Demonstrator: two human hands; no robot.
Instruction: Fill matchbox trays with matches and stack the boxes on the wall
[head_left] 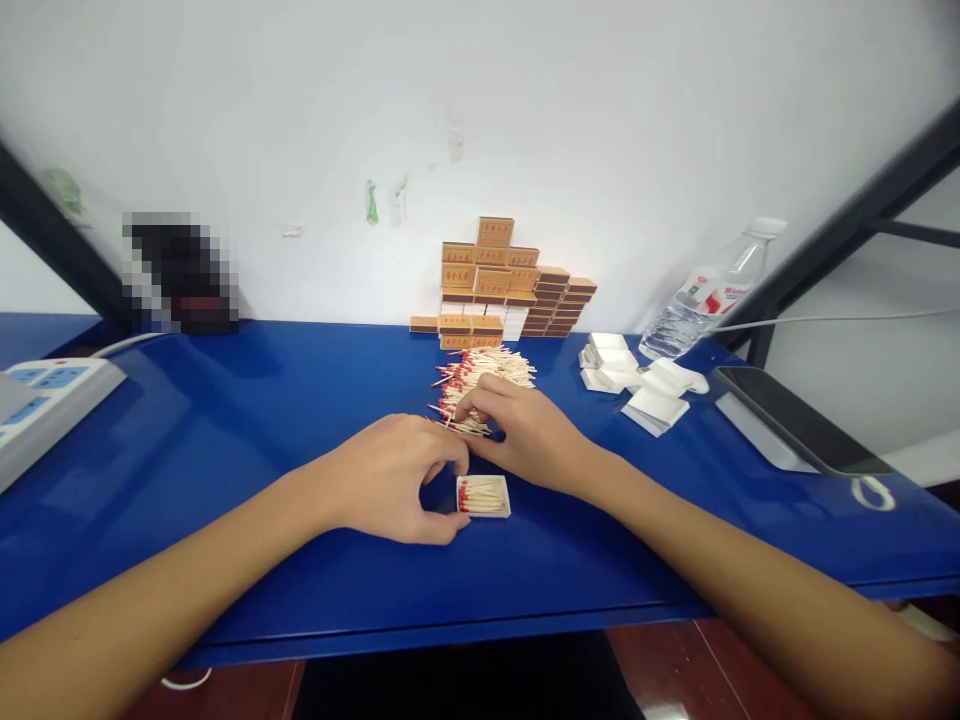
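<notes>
A small white matchbox tray, partly filled with red-tipped matches, lies near the front of the blue table. My left hand steadies its left end, thumb at the near corner and a curled finger at the far one. Behind the tray spreads a pile of loose matches, heads mostly to the left. My right hand reaches into the near side of this pile, with thumb and index finger closing on a few matches; the exact number cannot be made out.
Matchboxes are stacked against the wall behind the pile. To the right lie white empty trays, a tilted water bottle and a phone on a white box. A power strip sits at the left edge.
</notes>
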